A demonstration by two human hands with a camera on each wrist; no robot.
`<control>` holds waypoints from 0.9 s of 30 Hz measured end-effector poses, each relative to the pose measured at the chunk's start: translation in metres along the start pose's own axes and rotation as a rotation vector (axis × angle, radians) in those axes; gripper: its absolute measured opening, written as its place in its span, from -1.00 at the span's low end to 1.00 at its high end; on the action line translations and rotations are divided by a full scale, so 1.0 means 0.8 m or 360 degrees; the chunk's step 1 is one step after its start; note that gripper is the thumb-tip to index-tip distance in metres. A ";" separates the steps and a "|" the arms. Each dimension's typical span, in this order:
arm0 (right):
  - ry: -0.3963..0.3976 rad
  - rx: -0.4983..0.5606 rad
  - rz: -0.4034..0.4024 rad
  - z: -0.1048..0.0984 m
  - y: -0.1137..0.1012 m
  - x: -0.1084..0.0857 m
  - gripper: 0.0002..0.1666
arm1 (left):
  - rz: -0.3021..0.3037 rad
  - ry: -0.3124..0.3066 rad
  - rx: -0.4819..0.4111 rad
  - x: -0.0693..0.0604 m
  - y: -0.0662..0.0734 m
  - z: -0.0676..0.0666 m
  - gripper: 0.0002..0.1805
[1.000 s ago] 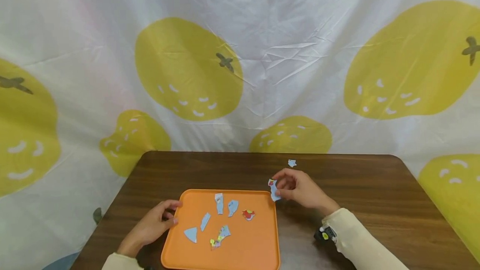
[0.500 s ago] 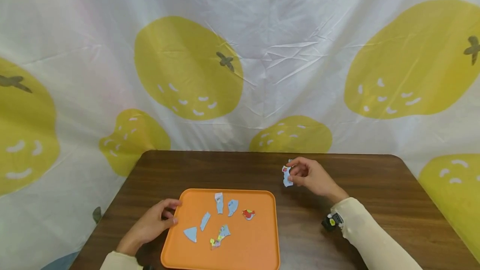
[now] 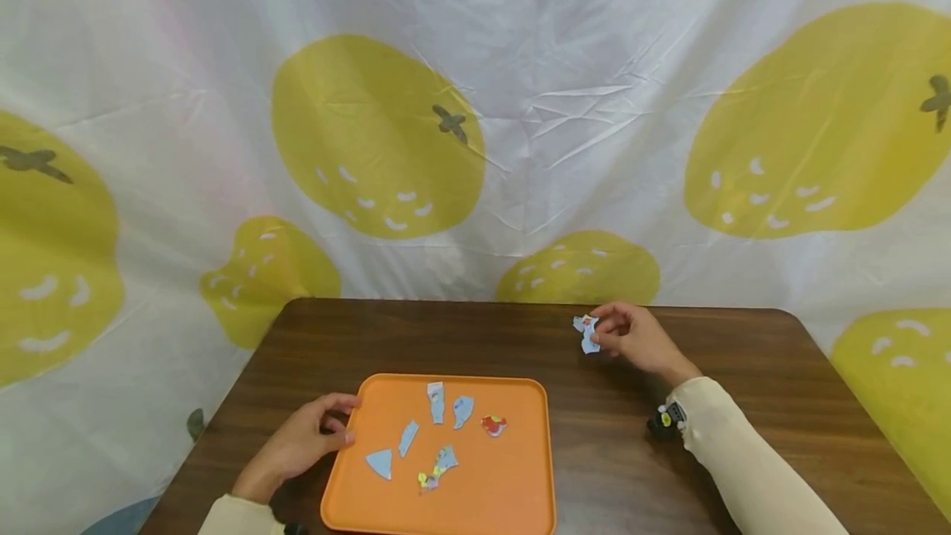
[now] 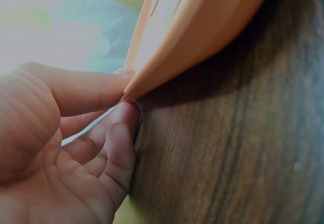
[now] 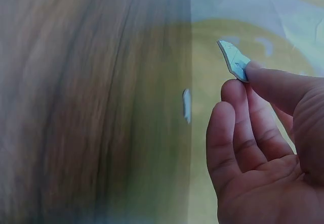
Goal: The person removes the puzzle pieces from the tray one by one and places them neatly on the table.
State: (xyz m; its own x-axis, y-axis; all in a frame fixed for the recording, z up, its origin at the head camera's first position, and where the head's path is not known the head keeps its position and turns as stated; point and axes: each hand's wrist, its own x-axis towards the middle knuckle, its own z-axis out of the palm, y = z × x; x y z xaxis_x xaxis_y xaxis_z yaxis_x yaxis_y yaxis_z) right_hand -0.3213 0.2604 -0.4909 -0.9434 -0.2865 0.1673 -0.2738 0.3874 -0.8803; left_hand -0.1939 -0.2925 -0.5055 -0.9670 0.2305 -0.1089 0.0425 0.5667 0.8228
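At the left rim of the orange tray (image 3: pixel 513 490), my left hand (image 3: pixel 300 446) pinches the edge. In the left wrist view the thumb lies over the tray rim (image 4: pixel 177 57), fingertips beneath it. My right hand (image 3: pixel 641 343), above the table's far part, holds a light-blue puzzle piece (image 3: pixel 589 342) with a small red and yellow print between thumb and fingertips. The right wrist view shows this held piece (image 5: pixel 234 61) raised off the table. Another small pale piece (image 5: pixel 186 105) lies near the table's far edge, partly covered by the held one in the head view.
Several loose pieces lie apart on the tray: a blue triangle (image 3: pixel 380 463), a narrow strip (image 3: pixel 408 439), a red-printed piece (image 3: pixel 494 425) and a multicoloured one (image 3: pixel 438 471) among them. Behind the dark wooden table (image 3: pixel 706 436) hangs a lemon-patterned curtain (image 3: pixel 579 147).
My right hand has carried the held puzzle piece from the tray's far right corner to the far part of the table, beside the small loose piece. The left hand has stayed at the tray.
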 end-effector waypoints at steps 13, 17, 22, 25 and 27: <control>-0.0001 -0.0095 0.0112 -0.020 0.028 0.022 -0.58 | -0.0039 0.0016 -0.0039 -0.003 -0.001 0.000 -0.45; -0.0020 -0.0142 0.0136 -0.023 0.035 0.027 -0.59 | -0.0043 0.0023 -0.0022 -0.004 0.001 0.001 -0.45; -0.0014 -0.0153 0.0151 -0.028 0.040 0.034 -0.58 | -0.0027 0.0018 0.0002 -0.001 0.002 0.001 -0.45; 0.0011 -0.0174 0.0151 -0.031 0.044 0.040 -0.57 | -0.0016 0.0009 -0.0004 0.000 0.001 0.001 -0.44; 0.0025 -0.0197 0.0164 -0.031 0.046 0.045 -0.58 | -0.0020 0.0009 -0.0011 0.000 0.001 0.000 -0.44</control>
State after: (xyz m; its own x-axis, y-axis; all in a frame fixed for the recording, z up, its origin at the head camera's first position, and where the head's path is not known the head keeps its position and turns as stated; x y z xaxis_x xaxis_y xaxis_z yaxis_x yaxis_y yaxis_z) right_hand -0.3697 0.2863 -0.5061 -0.9703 -0.2260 0.0866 -0.1952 0.5196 -0.8318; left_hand -0.1937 -0.2919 -0.5050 -0.9688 0.2191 -0.1162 0.0285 0.5640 0.8253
